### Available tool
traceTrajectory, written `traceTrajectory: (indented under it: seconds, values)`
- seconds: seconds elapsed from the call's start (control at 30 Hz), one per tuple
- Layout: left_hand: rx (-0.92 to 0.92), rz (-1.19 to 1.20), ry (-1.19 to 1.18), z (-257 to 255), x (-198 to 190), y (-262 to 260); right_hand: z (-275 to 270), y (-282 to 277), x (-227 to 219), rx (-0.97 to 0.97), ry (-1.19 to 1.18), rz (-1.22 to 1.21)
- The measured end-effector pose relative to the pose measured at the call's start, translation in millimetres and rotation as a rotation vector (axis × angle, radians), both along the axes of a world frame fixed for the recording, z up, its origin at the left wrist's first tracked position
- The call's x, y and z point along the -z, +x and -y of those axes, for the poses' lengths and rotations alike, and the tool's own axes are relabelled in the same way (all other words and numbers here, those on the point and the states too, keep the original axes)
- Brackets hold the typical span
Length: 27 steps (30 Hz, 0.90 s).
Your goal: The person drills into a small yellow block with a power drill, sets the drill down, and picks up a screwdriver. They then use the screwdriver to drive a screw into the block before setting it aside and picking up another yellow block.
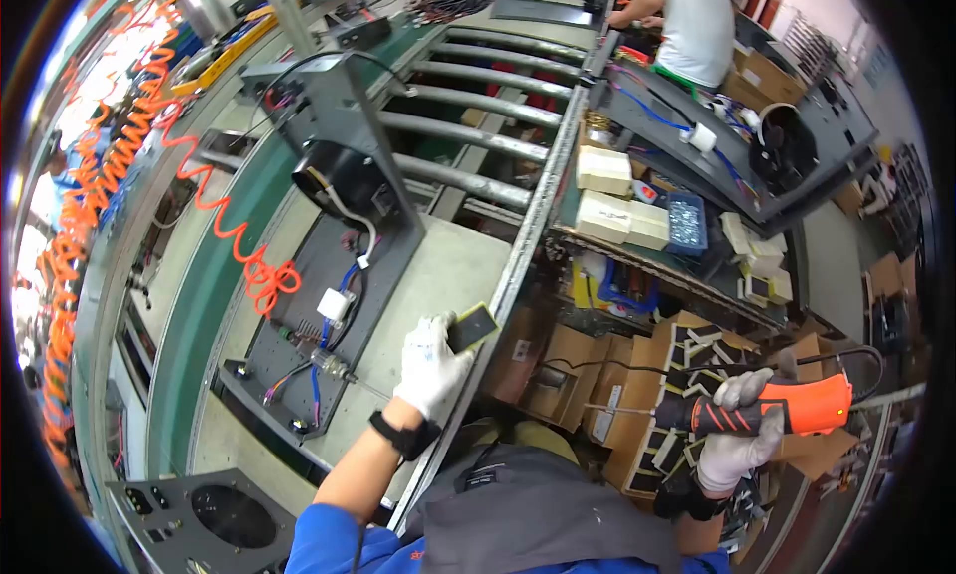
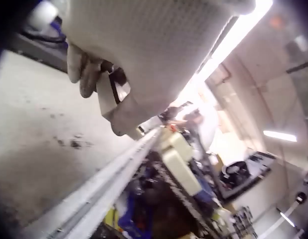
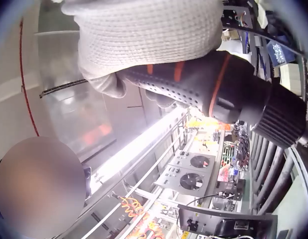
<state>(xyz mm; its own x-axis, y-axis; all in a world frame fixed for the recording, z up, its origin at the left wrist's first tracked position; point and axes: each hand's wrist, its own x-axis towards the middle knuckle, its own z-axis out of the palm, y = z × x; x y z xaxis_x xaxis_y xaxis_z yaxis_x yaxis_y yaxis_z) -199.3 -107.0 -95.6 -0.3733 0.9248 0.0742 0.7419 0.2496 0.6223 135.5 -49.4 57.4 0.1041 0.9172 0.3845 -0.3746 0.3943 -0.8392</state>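
My gloved left hand (image 1: 430, 363) pinches a small dark rectangular piece (image 1: 472, 327) with a yellowish edge, close over the bench's metal rail. In the left wrist view, thumb and fingers hold this flat piece (image 2: 106, 97) by its sides. An orange and black power screwdriver (image 1: 817, 407) with a long thin bit is gripped in my gloved right hand (image 1: 732, 455), out over the cartons at the right. Left of my left hand stands a grey metal housing (image 1: 398, 191) with a black round fan (image 1: 344, 181), blue wires and a white connector (image 1: 335, 303).
Metal rollers (image 1: 478, 106) run beyond the bench. Orange coiled hoses (image 1: 95, 235) hang at the left. White boxes (image 1: 604, 216) and a blue bin (image 1: 687, 223) occupy the right shelf, above a carton of dark pieces (image 1: 687, 360). Another person (image 1: 694, 31) stands at the back.
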Motion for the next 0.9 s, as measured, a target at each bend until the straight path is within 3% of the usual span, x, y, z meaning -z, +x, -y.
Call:
traceTrajectory:
  seconds: [0.13, 0.23, 0.27, 0.4, 0.47, 0.53, 0.6, 0.63, 0.73, 0.77, 0.83, 0.87, 0.9]
  values:
    - [0.093, 0.285, 0.107, -1, -68, 58, 0, 14, -37, 0.057, 0.142, -0.253]
    - [0.217, 0.293, 0.207, -10, -95, 83, 9, -5, -66, 0.13, 0.329, -0.276]
    - [0.269, 0.254, 0.231, -12, -100, 87, 12, 3, -65, 0.04, 0.388, -0.262]
    - [0.361, 0.188, 0.338, -15, -115, 103, 18, 5, -75, -0.082, 0.585, -0.232]
    - [0.343, 0.362, 0.129, -15, -128, 110, 22, 3, -76, -0.066, 0.609, -0.248]
    - [0.349, 0.399, 0.196, -16, -125, 118, 23, 10, -75, -0.078, 0.623, -0.259]
    - [0.353, 0.438, 0.259, -16, -126, 124, 21, 23, -74, -0.264, 0.735, -0.001]
    - [0.363, 0.399, 0.221, -16, -129, 125, 33, 7, -88, -0.266, 0.667, -0.122]
    - [0.378, 0.358, 0.173, -17, -124, 131, 36, -8, -86, -0.233, 0.847, -0.053]
    - [0.382, 0.352, 0.159, -18, -122, 131, 27, 1, -92, -0.438, 0.887, 0.077]
    - [0.42, 0.39, 0.023, -17, -128, 129, 7, 0, -85, -0.639, 0.91, -0.051]
    - [0.448, 0.42, 0.066, -16, -125, 129, 12, 12, -93, -0.675, 0.698, -0.031]
    - [0.475, 0.451, 0.111, -15, -122, 130, 27, 16, -97, -0.557, 0.463, -0.047]
